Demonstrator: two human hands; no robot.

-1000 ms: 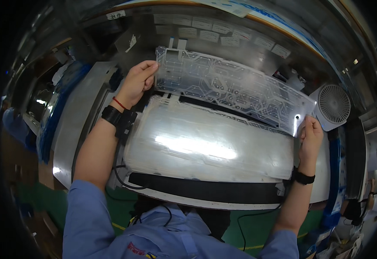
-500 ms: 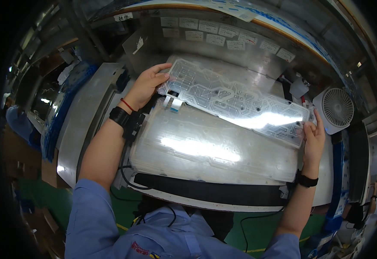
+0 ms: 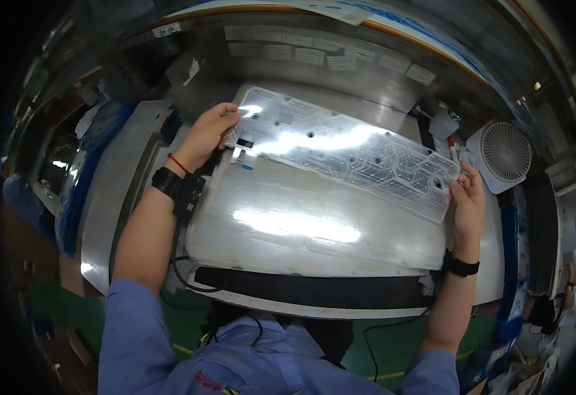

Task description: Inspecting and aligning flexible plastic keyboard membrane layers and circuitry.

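Observation:
Between my hands is a long clear keyboard membrane sheet (image 3: 360,172) with pale circuit traces and small dark holes. It slants down to the right, and bright glare crosses its left and middle parts. My left hand (image 3: 207,135) pinches its left end between thumb and fingers, near a short ribbon tail with a blue tip. At the opposite end my right hand (image 3: 469,201) grips the right edge, thumb toward me. Beneath the sheet lies a stack of similar clear sheets (image 3: 288,247); whether the held one touches it I cannot tell.
A white fan (image 3: 502,157) stands at the right, beside a whitish bottle (image 3: 443,124). Paper labels (image 3: 309,56) line the metal back wall. A black strip (image 3: 307,288) runs along the table's front edge. A black cable (image 3: 189,280) loops at the left.
The membrane sheet has changed its tilt: the glare moved from its right end to its left and middle. Both hands still hold its ends. The whole view has shifted slightly.

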